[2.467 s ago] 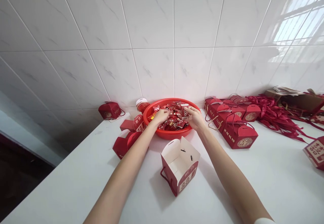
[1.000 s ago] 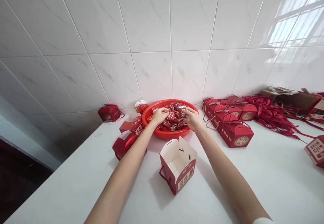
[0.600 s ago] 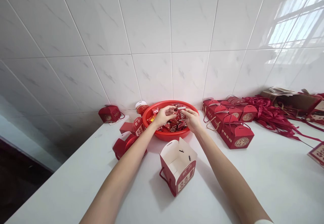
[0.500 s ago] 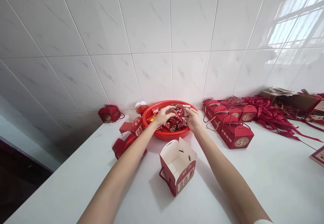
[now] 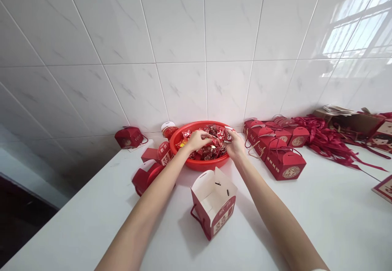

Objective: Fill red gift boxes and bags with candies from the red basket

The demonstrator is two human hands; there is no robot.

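Note:
A red plastic basket (image 5: 203, 165) full of wrapped candies (image 5: 204, 153) stands by the wall. Over its middle my left hand (image 5: 197, 141) pinches a red-wrapped candy between thumb and fingers. My right hand (image 5: 235, 145) is at the basket's right rim, its fingers closed on a small wrapped candy (image 5: 228, 135) with a pale end. Between my forearms an open red gift box (image 5: 202, 214) stands upright on the table. Its top flaps are up, its inside is cream-coloured, and a dark red cord handle (image 5: 197, 218) hangs from its left side.
Closed red gift boxes (image 5: 284, 165) stand in rows on the right, beside a heap of dark red ribbons (image 5: 326, 146) and a cardboard box (image 5: 359, 124). More red boxes (image 5: 143, 177) sit left of the basket, one (image 5: 128, 137) near the table's left edge. A tiled wall bounds the back.
My left hand has lowered slightly and its fingers have closed on a candy. The right hand stays at the rim, with the candy in it turned and showing more. The view has shifted slightly.

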